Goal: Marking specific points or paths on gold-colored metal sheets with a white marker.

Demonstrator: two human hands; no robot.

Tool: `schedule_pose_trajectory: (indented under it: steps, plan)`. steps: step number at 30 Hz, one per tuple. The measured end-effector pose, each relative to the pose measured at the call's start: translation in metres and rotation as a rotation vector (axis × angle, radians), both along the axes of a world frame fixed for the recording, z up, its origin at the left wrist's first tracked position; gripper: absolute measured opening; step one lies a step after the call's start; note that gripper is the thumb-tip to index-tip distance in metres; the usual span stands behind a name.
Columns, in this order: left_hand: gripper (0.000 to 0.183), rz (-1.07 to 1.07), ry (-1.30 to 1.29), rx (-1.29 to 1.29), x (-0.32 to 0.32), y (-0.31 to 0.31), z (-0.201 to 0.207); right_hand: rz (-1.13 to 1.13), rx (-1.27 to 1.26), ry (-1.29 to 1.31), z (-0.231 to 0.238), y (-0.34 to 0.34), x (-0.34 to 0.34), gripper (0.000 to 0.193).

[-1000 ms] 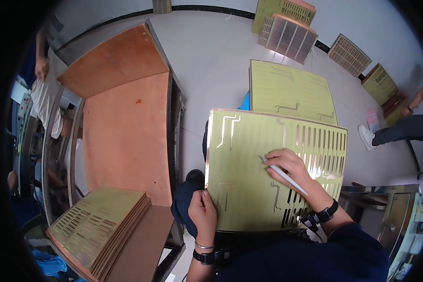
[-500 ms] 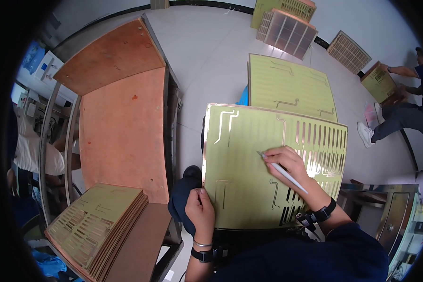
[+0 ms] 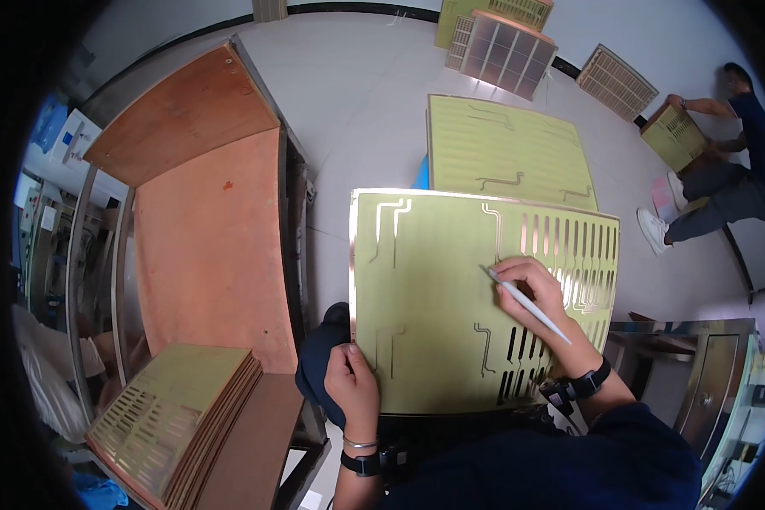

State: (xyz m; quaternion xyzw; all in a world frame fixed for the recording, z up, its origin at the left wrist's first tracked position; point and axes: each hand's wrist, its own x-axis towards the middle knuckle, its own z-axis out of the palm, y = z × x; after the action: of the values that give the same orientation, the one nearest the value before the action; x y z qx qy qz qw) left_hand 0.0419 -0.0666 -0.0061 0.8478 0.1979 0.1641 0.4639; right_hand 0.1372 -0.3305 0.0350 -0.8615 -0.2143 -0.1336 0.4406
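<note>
In front of me, a large greenish-yellow circuit panel with coppery traces and rows of slots lies tilted over my lap. My right hand rests over its middle, fingers pinched round a white pen-shaped tool. The tool's thin dark tip is at the panel's face, just below a bent trace; whether it touches I cannot tell. At the lower left edge of the panel, my left hand is closed on the rim, with its fingertips partly hidden. Behind stands a second similar panel, partly covered by the first.
To my left is a metal-framed rack with a reddish-brown board, bearing a stack of panels. More panels lean by the far wall. On the right, a person holds a panel, near a metal cabinet.
My right hand has slid the tool rightward across the panel, toward the bent trace. My left hand keeps its hold on the edge. The whole view has shifted slightly.
</note>
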Motion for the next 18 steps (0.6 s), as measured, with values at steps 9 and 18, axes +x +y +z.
schedule_pose_trajectory:
  steps: [9,18]
  plan:
    - [0.023,-0.006,-0.02,0.014,0.001,-0.002,-0.001,0.005,-0.034,-0.07,0.006,0.001,0.019,0.02]
    - [0.025,-0.004,-0.029,-0.019,0.001,-0.001,-0.003,-0.048,-0.019,-0.094,0.0,0.005,0.021,0.018]
